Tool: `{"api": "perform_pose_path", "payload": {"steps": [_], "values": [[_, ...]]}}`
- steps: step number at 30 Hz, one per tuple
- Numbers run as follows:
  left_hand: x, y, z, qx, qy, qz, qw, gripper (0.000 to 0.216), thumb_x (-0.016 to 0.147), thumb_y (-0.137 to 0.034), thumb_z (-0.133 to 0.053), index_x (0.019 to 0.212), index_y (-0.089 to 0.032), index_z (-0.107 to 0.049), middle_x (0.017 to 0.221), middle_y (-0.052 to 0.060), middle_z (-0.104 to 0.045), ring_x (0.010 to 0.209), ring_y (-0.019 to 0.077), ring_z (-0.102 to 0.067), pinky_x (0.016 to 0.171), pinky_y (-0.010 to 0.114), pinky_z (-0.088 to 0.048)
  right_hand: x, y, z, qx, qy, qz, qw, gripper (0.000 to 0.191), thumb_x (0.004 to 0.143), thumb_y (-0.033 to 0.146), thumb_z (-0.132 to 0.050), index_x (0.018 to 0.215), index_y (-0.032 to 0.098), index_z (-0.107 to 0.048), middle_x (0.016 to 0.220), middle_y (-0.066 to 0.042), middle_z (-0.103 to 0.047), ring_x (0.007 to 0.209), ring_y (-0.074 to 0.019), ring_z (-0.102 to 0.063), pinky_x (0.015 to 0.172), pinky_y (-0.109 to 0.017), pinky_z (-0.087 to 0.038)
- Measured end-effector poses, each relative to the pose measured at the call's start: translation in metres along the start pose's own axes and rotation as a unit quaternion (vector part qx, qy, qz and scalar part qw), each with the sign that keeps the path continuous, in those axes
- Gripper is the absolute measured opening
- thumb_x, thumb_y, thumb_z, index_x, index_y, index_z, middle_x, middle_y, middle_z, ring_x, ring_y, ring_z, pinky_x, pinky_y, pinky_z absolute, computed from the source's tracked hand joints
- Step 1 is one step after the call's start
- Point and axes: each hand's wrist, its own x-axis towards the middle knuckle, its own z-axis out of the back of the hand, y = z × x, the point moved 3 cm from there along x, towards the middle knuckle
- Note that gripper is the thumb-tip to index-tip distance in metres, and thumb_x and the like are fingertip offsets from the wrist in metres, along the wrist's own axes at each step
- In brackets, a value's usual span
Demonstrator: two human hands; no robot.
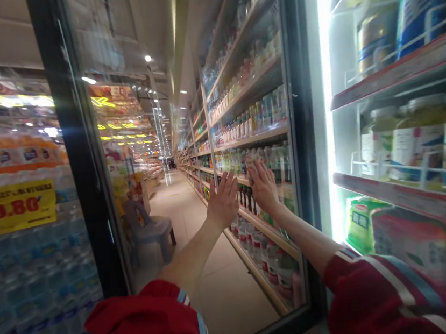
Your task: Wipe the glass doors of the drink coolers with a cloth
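A glass cooler door (184, 112) with a black frame stands swung out in front of me. My left hand (222, 199) lies flat on the glass, fingers stretched upward. My right hand (264, 186) presses flat on the same pane just to its right, near the door's right frame edge (303, 141). Both hands hold nothing. My red sleeves with striped cuffs fill the bottom of the view.
The lit cooler shelves (394, 75) at right hold bottles and cartons. Through the glass runs a store aisle with drink shelves (244, 137) on its right. A grey plastic chair (149, 227) stands in the aisle. Stacked water packs with a yellow price sign (10, 206) stand at left.
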Motion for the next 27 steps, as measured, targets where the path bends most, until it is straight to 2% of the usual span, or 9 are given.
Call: {"api": "perform_pose_path", "payload": {"steps": [2, 4, 9, 11, 17, 20, 22, 25, 27], "values": [[0.001, 0.004, 0.002, 0.002, 0.001, 0.0, 1.0, 0.053, 0.086, -0.023, -0.04, 0.137, -0.008, -0.036, 0.148, 0.016, -0.031, 0.14, 0.0263, -0.021, 0.113, 0.054, -0.012, -0.003, 0.011, -0.001, -0.007, 0.019, 0.054, 0.998, 0.042, 0.087, 0.013, -0.038, 0.125, 0.02, -0.055, 0.142, -0.009, -0.043, 0.137, -0.0219, -0.029, 0.109, -0.046, -0.028], [0.001, 0.009, 0.003, 0.004, 0.0, 0.002, 1.0, 0.055, 0.086, -0.023, -0.04, 0.138, -0.007, -0.035, 0.147, 0.017, -0.032, 0.141, 0.0265, -0.02, 0.113, 0.054, -0.012, -0.004, 0.006, -0.001, -0.013, 0.018, 0.061, 0.998, 0.044, 0.086, 0.012, -0.038, 0.125, 0.022, -0.055, 0.142, -0.008, -0.044, 0.137, -0.021, -0.03, 0.109, -0.046, -0.028], [0.004, 0.024, 0.007, 0.007, -0.009, 0.014, 1.0, 0.057, 0.084, -0.022, -0.041, 0.139, -0.01, -0.032, 0.149, 0.016, -0.03, 0.142, 0.0251, -0.016, 0.113, 0.055, -0.01, 0.015, -0.032, 0.005, 0.0, -0.086, -0.093, 0.992, 0.05, 0.083, 0.012, -0.035, 0.132, 0.017, -0.048, 0.145, -0.012, -0.037, 0.137, -0.0241, -0.029, 0.106, -0.05, -0.033], [0.006, 0.028, 0.01, 0.009, -0.015, 0.019, 1.0, 0.057, 0.084, -0.022, -0.041, 0.139, -0.01, -0.032, 0.149, 0.016, -0.029, 0.142, 0.025, -0.016, 0.113, 0.054, -0.01, 0.025, -0.028, 0.004, 0.012, -0.097, -0.102, 0.99, 0.051, 0.083, 0.012, -0.034, 0.132, 0.016, -0.048, 0.146, -0.013, -0.036, 0.137, -0.0245, -0.028, 0.106, -0.05, -0.032], [0.007, 0.043, 0.019, 0.021, -0.031, 0.033, 0.999, 0.058, 0.085, -0.026, -0.042, 0.14, -0.01, -0.031, 0.149, 0.017, -0.03, 0.141, 0.025, -0.018, 0.114, 0.054, -0.01, 0.028, 0.042, -0.006, 0.023, 0.013, 0.073, 0.997, 0.047, 0.083, 0.01, -0.038, 0.127, 0.021, -0.053, 0.144, -0.007, -0.041, 0.138, -0.0212, -0.026, 0.111, -0.046, -0.025], [0.004, 0.055, 0.024, 0.024, -0.038, 0.046, 0.998, 0.059, 0.086, -0.028, -0.043, 0.141, -0.011, -0.029, 0.148, 0.016, -0.03, 0.141, 0.0257, -0.019, 0.114, 0.054, -0.009, 0.024, 0.05, -0.007, 0.025, 0.038, 0.105, 0.993, 0.046, 0.084, 0.012, -0.04, 0.127, 0.023, -0.053, 0.144, -0.006, -0.042, 0.138, -0.0204, -0.027, 0.112, -0.046, -0.023], [0.001, 0.063, 0.026, 0.024, -0.034, 0.056, 0.998, 0.06, 0.086, -0.03, -0.043, 0.141, -0.011, -0.029, 0.149, 0.016, -0.03, 0.141, 0.0265, -0.019, 0.114, 0.054, -0.008, 0.028, 0.038, -0.006, 0.026, 0.017, 0.049, 0.998, 0.046, 0.084, 0.013, -0.039, 0.128, 0.022, -0.052, 0.144, -0.007, -0.041, 0.138, -0.0214, -0.027, 0.111, -0.048, -0.024], [-0.005, 0.073, 0.032, 0.027, -0.027, 0.074, 0.997, 0.061, 0.087, -0.033, -0.042, 0.142, -0.011, -0.028, 0.149, 0.016, -0.028, 0.141, 0.027, -0.018, 0.114, 0.055, -0.006, 0.04, 0.019, -0.001, 0.033, -0.044, -0.074, 0.996, 0.048, 0.086, 0.014, -0.034, 0.131, 0.02, -0.049, 0.146, -0.009, -0.038, 0.138, -0.0234, -0.026, 0.108, -0.05, -0.027], [-0.008, 0.078, 0.036, 0.032, -0.028, 0.084, 0.996, 0.062, 0.087, -0.033, -0.042, 0.142, -0.011, -0.027, 0.15, 0.016, -0.027, 0.142, 0.0265, -0.017, 0.114, 0.054, -0.007, 0.047, 0.022, -0.001, 0.034, -0.046, -0.095, 0.994, 0.05, 0.086, 0.014, -0.033, 0.133, 0.019, -0.047, 0.147, -0.01, -0.036, 0.139, -0.0239, -0.024, 0.108, -0.049, -0.027]]}}
